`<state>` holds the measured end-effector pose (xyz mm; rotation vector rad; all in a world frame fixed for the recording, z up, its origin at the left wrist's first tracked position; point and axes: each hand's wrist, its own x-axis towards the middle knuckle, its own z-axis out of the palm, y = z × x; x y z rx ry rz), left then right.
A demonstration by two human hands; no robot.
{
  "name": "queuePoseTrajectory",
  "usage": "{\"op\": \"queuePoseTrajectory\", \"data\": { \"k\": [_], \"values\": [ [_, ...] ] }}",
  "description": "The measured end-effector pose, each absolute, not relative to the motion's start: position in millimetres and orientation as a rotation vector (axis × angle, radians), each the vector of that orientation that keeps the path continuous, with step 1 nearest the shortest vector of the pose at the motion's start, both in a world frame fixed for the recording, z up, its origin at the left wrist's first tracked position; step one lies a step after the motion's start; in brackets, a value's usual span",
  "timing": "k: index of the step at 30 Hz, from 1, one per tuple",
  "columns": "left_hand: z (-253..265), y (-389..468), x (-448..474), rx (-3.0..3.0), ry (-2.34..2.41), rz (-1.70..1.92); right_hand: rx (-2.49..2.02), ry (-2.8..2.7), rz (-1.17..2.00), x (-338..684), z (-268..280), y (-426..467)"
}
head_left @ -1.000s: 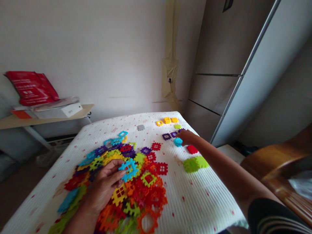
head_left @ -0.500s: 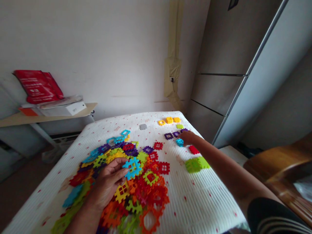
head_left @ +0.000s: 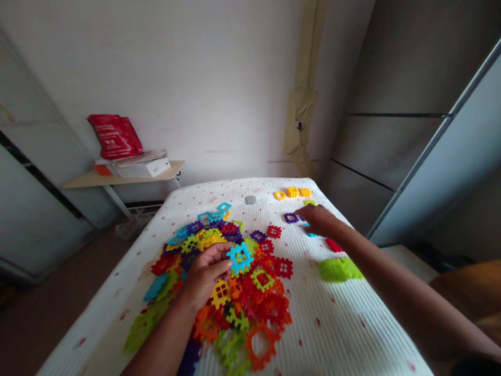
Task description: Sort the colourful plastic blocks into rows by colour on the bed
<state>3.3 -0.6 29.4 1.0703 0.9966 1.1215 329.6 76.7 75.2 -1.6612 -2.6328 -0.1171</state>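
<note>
My left hand (head_left: 209,269) pinches a light-blue square window-shaped interlocking block (head_left: 240,258) between thumb and fingers. It is held over a heap of mixed interlocking plastic blocks (head_left: 270,308). My right hand (head_left: 319,219) reaches over the far right of the table, palm down, fingers bent and apart, with no block visible in it. Beneath and beside its fingertips lie a purple block (head_left: 290,218) and a partly covered blue block (head_left: 311,233). Whether the fingers touch them I cannot tell. Farther back are yellow blocks (head_left: 293,192) and a green block (head_left: 310,202).
A stack of green blocks (head_left: 340,270) and a red block (head_left: 334,245) lie near my right forearm. Toward the back sits a grey block (head_left: 250,199). A side table (head_left: 94,178) with a red bag (head_left: 115,137) stands at the left, a grey cabinet (head_left: 376,141) at the right.
The view has turned left, so everything appears farther right. My right hand has shifted slightly left over the purple blocks, covering more of them. My left hand still holds the light-blue block.
</note>
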Motion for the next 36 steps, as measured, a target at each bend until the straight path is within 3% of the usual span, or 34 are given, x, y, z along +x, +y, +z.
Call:
{"op": "queuePoseTrajectory", "data": {
  "k": [5,12,19,29,36],
  "values": [
    [33,-2,12,1.15,1.021,1.119,-0.886,-2.561,0.185,252,87,28],
    [30,-5,15,1.144,1.063,1.125,-0.96,-2.704,-0.157,188,75,-1],
    [28,-5,13,1.176,1.106,1.113,-0.871,-2.694,-0.044,205,71,16],
    [23,4,11,1.259,1.241,1.178,-1.661,-2.598,0.018,355,73,84],
    [22,6,12,1.238,1.266,1.155,-1.773,-2.706,0.046,383,43,102]
  ]
}}
